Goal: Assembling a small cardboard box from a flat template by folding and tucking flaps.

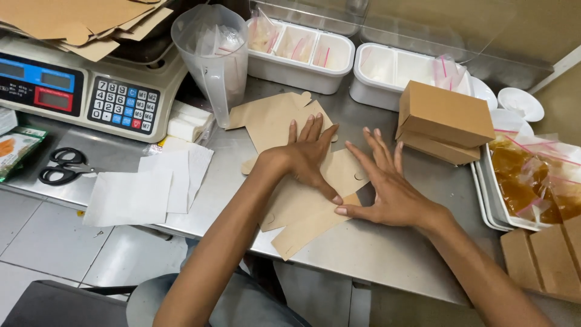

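a stainless steel surface point(387, 248) filled most of the view, set above a pale tiled floor point(36, 242). at its far left stood a weighing scale point(91, 97) with a keypad and coloured display, and a stack of flat brown card point(78, 21) lay on its platform. on the right edge sat a white tray point(491, 206) holding bags of amber sauce point(532, 181), and in front of it were brown folded boxes point(544, 260) lined up side by side. at the back stood two white divided tubs point(299, 54) point(393, 69) with small sealed packets in them. a clear plastic jug point(212, 60) stood just beside the scale. two closed brown boxes point(445, 121) were stacked near the tray. white paper sheets point(151, 184) lay spread on the left part of the surface, with black scissors point(60, 166) beyond them.

at the middle lay the unfolded brown box blank point(302, 209), flat on the surface, reaching from near the jug down to the near edge. the left hand point(305, 157) lay palm down on it, fingers spread and pressing flat. the right hand point(387, 191) rested beside it, fingers fanned out, its thumb and the left thumb meeting at a fold of the blank.
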